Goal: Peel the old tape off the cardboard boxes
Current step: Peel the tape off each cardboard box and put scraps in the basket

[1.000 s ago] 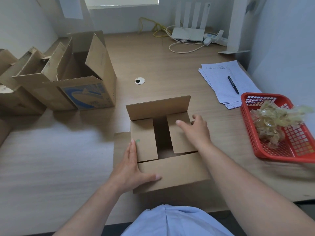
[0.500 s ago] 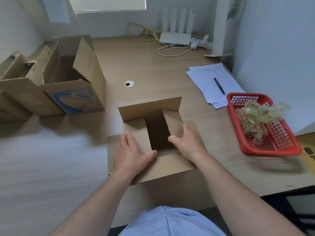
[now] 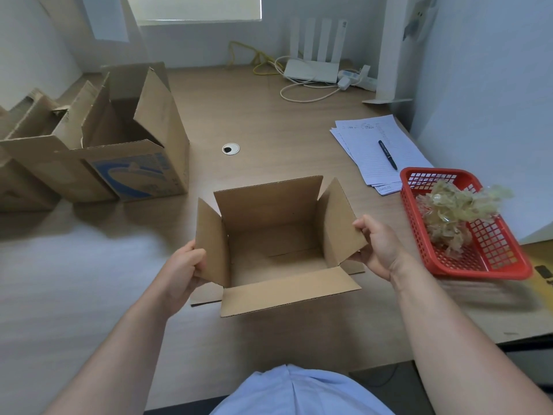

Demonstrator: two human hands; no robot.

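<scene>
A small plain cardboard box (image 3: pixel 269 244) sits open on the wooden desk (image 3: pixel 269 121) in front of me. All its flaps stand spread and the inside is empty. My left hand (image 3: pixel 185 263) pinches the left side flap. My right hand (image 3: pixel 378 245) grips the edge of the right side flap. I see no tape on the faces that show. A crumpled wad of peeled yellowish tape (image 3: pixel 457 208) lies in a red mesh basket (image 3: pixel 508 265) at the right.
Several larger open cardboard boxes (image 3: pixel 119 139) stand at the left, one with a blue print. A stack of lined paper (image 3: pixel 368 151) with a black pen (image 3: pixel 387 154) lies beyond the basket. A white router (image 3: pixel 312 71) and cables sit at the back wall.
Both hands moved from pressing on the inner flaps to gripping the side flaps and pulled them outward, so the box now stands fully open. The view shifted slightly.
</scene>
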